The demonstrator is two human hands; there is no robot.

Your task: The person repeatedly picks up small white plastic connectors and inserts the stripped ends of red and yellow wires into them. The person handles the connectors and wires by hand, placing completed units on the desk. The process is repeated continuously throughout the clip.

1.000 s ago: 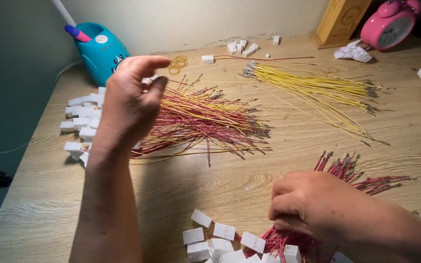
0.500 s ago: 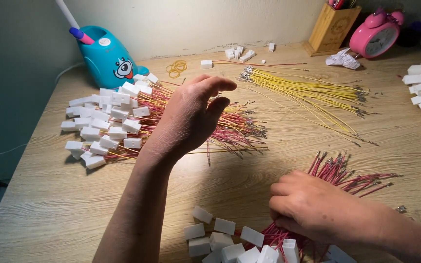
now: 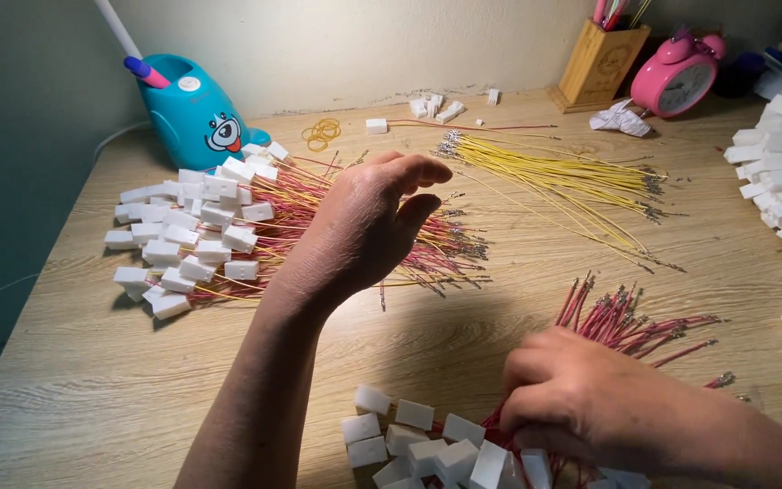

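Since the earlier frame, the left hand (image 3: 364,231) has drifted rightward to mid-frame, fingers (image 3: 427,169) loosely curled and empty above the red-and-yellow wire pile (image 3: 445,249). At lower right, the right hand (image 3: 581,398) pinches red wires (image 3: 626,317) beside white connectors (image 3: 414,439) on the table (image 3: 74,389).
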